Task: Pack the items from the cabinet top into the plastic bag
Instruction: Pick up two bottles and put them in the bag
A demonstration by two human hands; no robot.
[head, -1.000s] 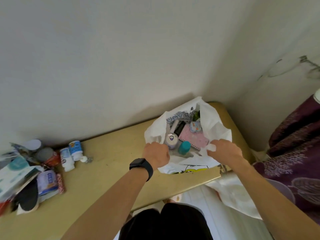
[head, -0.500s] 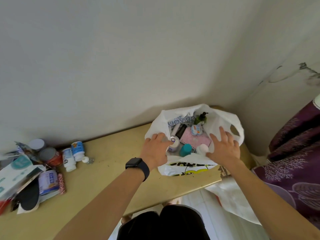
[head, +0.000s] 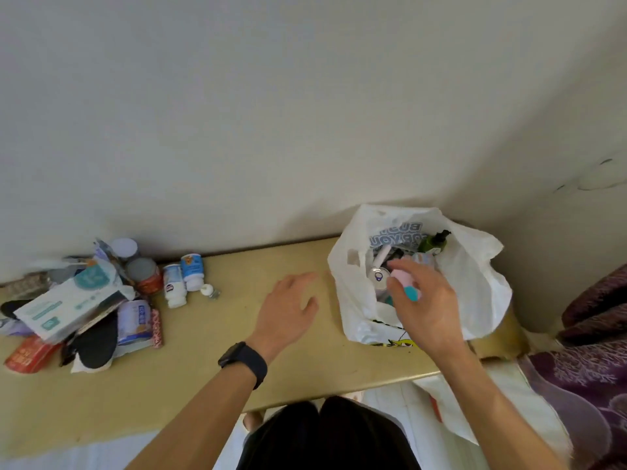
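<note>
A white plastic bag [head: 475,283] stands open at the right end of the yellow cabinet top [head: 210,334]. Inside it I see a green pump bottle [head: 432,242], a round white lid [head: 378,276], a pink item and a teal cap. My right hand [head: 424,303] hovers over the bag's mouth with its fingers spread, holding nothing. My left hand [head: 288,307], with a black watch at the wrist, floats open above the cabinet top just left of the bag. Loose items lie heaped at the left: two white pill bottles [head: 183,279], a white box [head: 64,307], a black insole [head: 95,340].
A wall runs along the back of the cabinet and turns a corner behind the bag. Purple patterned fabric [head: 583,361] lies to the right. A small white cap [head: 207,290] lies next to the pill bottles. A red packet [head: 29,354] sits at the far left edge.
Both hands have let go of the bag's rim. My left hand has moved left, off the bag and over the cabinet top. My right hand has lifted above the bag's opening.
</note>
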